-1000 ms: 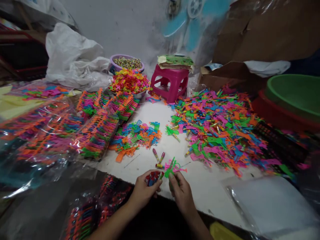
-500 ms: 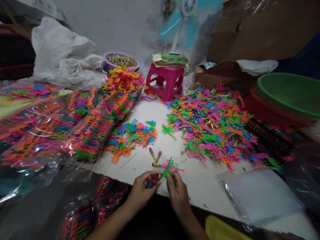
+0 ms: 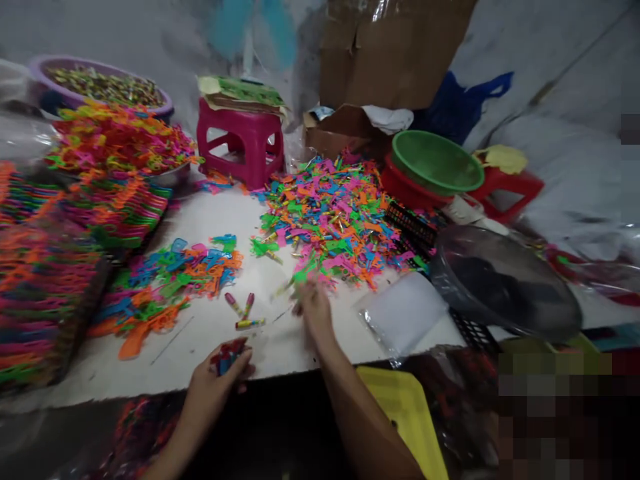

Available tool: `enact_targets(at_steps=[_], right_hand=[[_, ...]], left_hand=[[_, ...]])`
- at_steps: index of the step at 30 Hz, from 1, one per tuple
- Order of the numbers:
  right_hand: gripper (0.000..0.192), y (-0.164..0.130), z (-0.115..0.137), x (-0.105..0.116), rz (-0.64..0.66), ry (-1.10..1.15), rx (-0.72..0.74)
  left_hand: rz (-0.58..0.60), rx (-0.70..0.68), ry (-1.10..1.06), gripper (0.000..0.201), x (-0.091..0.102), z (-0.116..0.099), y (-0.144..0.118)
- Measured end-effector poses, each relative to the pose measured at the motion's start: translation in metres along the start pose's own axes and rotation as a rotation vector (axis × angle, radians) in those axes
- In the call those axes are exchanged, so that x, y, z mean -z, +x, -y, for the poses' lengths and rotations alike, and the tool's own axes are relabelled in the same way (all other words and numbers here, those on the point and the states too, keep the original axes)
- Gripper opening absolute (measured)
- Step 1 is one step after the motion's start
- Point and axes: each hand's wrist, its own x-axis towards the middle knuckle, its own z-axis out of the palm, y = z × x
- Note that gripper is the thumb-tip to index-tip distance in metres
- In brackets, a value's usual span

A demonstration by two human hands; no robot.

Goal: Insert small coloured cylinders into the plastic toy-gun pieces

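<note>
My left hand (image 3: 220,373) is closed round a cluster of small red and blue pieces (image 3: 227,357) near the table's front edge. My right hand (image 3: 314,307) reaches out at the near edge of a heap of colourful plastic toy guns (image 3: 330,220). A green toy gun (image 3: 301,275), smeared by motion, is at its fingertips, with a yellowish tube end beside it. Between the hands lie several small printed tubes (image 3: 250,324) in yellow and dark pink. Farther left is a smaller group of toy guns (image 3: 200,267) in orange, blue and green.
Bundled toy guns (image 3: 45,280) fill the left side. Behind stand a heaped bowl (image 3: 173,175), a purple basin (image 3: 37,67) and a pink stool (image 3: 257,150). To the right are clear plastic bags (image 3: 407,310), a green basket (image 3: 435,160) and a covered round container (image 3: 505,283).
The view has turned right. My right hand has moved away from my left, forward to the heap with the green toy gun. Pink pieces beside the tubes no longer show there.
</note>
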Motion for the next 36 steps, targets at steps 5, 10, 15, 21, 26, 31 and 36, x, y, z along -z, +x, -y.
enact_targets(at_steps=[5,10,15,21,26,31,36], right_hand=[[0.042,0.039,-0.016,0.002,0.038,-0.217,0.162],[0.040,-0.013,-0.040,-0.053,0.266,-0.440,0.413],[0.017,-0.034,-0.049,-0.065,0.319,-0.651,0.587],[0.020,-0.031,-0.048,-0.058,0.275,-0.586,0.534],[0.020,-0.034,-0.047,-0.059,0.405,-0.607,0.682],[0.022,-0.033,-0.047,-0.058,0.419,-0.652,0.741],[0.021,-0.032,-0.048,-0.059,0.418,-0.661,0.772]], left_hand=[[-0.083,0.062,-0.238,0.047,0.007,0.004,0.011],[-0.107,0.155,-0.306,0.035,0.012,0.003,0.016],[-0.180,0.112,-0.402,0.035,0.020,0.006,0.022],[-0.080,0.140,-0.455,0.039,0.014,0.003,0.021],[-0.003,0.041,-0.379,0.041,0.008,0.000,0.014],[-0.041,0.051,-0.335,0.041,0.014,0.007,0.017],[-0.074,0.060,-0.290,0.035,0.014,0.006,0.014]])
